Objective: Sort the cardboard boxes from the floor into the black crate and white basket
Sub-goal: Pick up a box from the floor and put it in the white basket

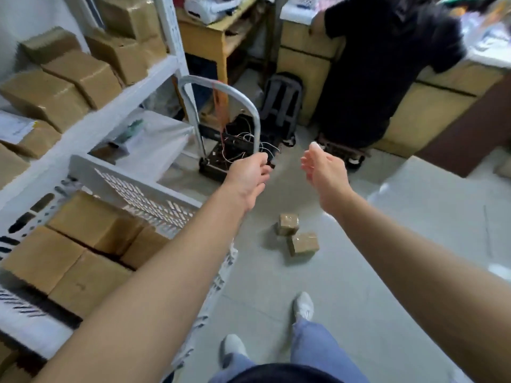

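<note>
Cardboard boxes (303,242), two small taped ones touching each other, lie on the grey floor (387,244) ahead of our feet, between our outstretched arms. Our left hand (249,178) has loosely curled fingers and we see nothing in it; our right hand (323,172) is spread and relaxed, also bare. Both hang well above the boxes. The white basket (132,181) at our left already holds several larger cartons (83,244); we cannot find the black crate in view. We judge we are between picks, reaching for the floor pair. Next we must bend low, close a hand on one box's sides, then choose its container
</note>
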